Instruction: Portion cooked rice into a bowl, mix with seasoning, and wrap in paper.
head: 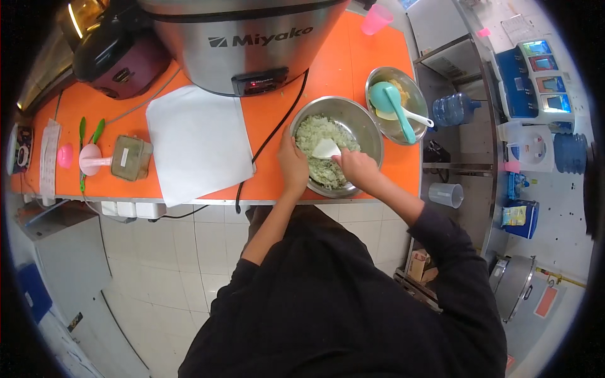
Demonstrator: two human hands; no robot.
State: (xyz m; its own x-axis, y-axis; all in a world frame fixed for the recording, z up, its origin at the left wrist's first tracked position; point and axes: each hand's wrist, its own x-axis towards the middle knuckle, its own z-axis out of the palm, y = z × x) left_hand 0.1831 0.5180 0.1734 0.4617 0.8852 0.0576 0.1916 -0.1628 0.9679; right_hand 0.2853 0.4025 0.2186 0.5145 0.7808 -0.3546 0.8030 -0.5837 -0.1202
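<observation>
A wide stainless steel bowl (371, 137) stands near the front edge of the orange table, with greenish rice (321, 130) heaped toward its left side. My left hand (292, 160) rests against the bowl's left outer wall, its fingers along the rim. In my right hand (358, 167) is a white rice paddle (326, 149), its blade lying on the rice; most of its handle is hidden in my fist. Just beyond, to the right, a second steel bowl (373, 80) holds a turquoise ladle (399, 111), a white-handled utensil (418, 118) and some yellowish food.
A large Miyako rice cooker (246, 52) stands behind the bowl, its black cord (279, 130) running down the table to the front edge. White paper sheets (201, 146) lie at left, beside a lidded plastic container (131, 158). A pink cup (376, 20) stands at the far right corner.
</observation>
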